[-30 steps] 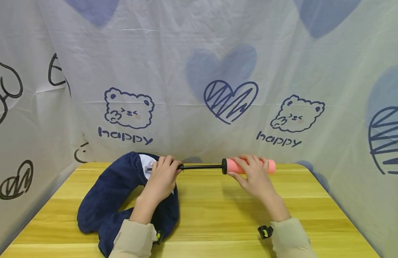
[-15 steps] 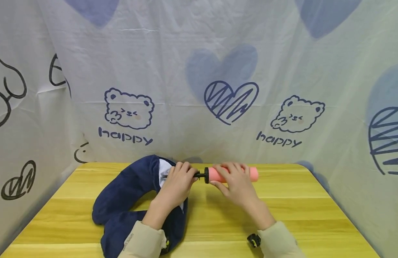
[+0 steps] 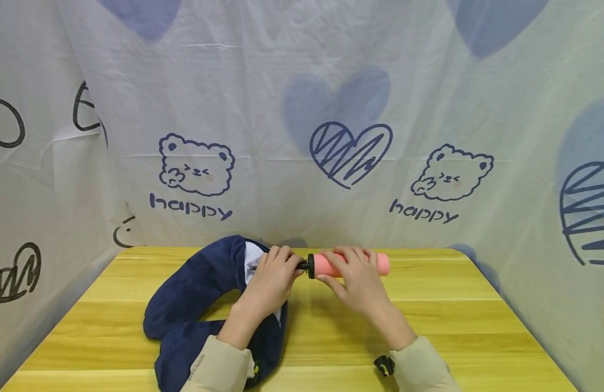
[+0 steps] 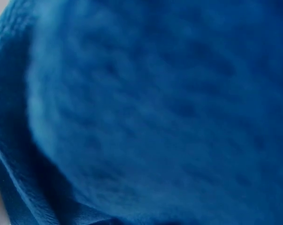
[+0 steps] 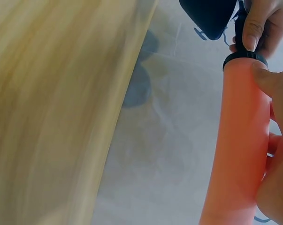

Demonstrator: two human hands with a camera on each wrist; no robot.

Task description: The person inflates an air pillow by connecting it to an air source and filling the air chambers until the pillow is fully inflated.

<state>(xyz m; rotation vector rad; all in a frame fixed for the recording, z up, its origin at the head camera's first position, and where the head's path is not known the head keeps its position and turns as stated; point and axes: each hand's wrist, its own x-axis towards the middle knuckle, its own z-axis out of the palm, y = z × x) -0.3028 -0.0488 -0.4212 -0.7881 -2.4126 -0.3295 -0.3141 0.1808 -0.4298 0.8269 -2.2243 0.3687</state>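
A pink hand pump point(image 3: 383, 264) with a black end ring lies sideways above the table, its barrel pointing right. My right hand point(image 3: 363, 280) grips the pink barrel from above, thumb along its near side. My left hand point(image 3: 275, 277) pinches the pump's black end piece, just left of the ring. Almost none of the black rod shows between them. Under my left forearm, a navy plush U-shaped neck pillow point(image 3: 194, 291) rests on the table, its white patch point(image 3: 253, 256) right beside my left fingers. Blue plush point(image 4: 155, 112) fills the left wrist view, hiding that hand there.
Light wood-grain table point(image 3: 454, 310) extends to the right of the hands. A pale curtain point(image 3: 282, 207) with hearts and bears hangs close behind its back edge. A small black wrist camera point(image 3: 384, 366) sits at my right sleeve.
The pump's rod has slid into the pink barrel as my right hand moved left. My left hand and the neck pillow shifted right and slightly nearer. Over the last half second little moved.
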